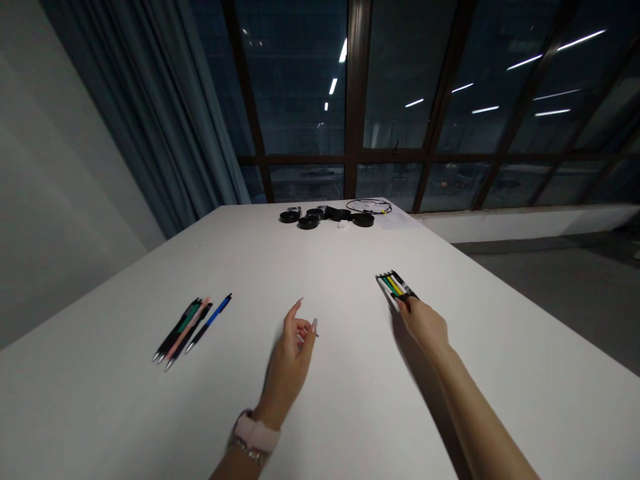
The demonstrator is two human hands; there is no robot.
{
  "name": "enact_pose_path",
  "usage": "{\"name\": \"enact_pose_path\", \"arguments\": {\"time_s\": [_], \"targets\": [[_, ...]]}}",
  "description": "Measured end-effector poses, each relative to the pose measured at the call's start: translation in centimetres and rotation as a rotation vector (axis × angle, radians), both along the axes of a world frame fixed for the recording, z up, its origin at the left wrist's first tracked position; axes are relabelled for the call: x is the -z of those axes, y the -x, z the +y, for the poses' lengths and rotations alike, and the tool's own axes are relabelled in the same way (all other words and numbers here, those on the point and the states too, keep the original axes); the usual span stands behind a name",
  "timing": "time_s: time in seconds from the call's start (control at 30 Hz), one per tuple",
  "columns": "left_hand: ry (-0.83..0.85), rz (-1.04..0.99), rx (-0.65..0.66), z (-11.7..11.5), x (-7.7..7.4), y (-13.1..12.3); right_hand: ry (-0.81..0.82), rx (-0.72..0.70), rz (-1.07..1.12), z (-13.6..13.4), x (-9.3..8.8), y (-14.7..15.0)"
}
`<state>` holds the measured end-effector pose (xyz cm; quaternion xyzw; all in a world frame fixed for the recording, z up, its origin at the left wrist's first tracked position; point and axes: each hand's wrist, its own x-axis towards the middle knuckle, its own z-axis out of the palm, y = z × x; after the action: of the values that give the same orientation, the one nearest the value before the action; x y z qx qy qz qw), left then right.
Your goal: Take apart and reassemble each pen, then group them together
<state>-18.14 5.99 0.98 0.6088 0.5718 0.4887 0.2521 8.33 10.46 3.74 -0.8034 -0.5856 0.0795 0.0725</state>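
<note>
Looking in through the head camera, I take the tall windows (400, 87) first, then the white table (350, 413) running toward them, with black round parts (309, 222) at its far end, probably set back so they don't crowd the hands. On the right, a bundle of pens (393, 283) is gripped at its near end, I judge to hold the row flat and aligned; I can't tell whether it touches the table. The right hand (424, 323) reaches out on an extended forearm (473, 400), its fingers closed around those pens. The left hand (295, 347) hangs mid-table, index finger and thumb reaching forward, the others loosely curled, gripping nothing I can see. To its left lies a loose pile of pens (187, 330), roughly parallel, perhaps for tidiness; a blue pen (209, 323) sits just beside it.
</note>
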Motion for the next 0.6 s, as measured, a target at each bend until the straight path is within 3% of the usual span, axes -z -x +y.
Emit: {"name": "enact_pose_path", "arguments": {"time_s": [0.23,0.6], "targets": [[-0.023,-0.026,-0.038,0.4,0.2,0.3,0.125,-0.029,0.035,0.2,0.1,-0.7],[0.010,-0.010,-0.037,0.4,0.3,0.5,0.125,0.005,0.056,0.1,0.3,-1.2]]}}
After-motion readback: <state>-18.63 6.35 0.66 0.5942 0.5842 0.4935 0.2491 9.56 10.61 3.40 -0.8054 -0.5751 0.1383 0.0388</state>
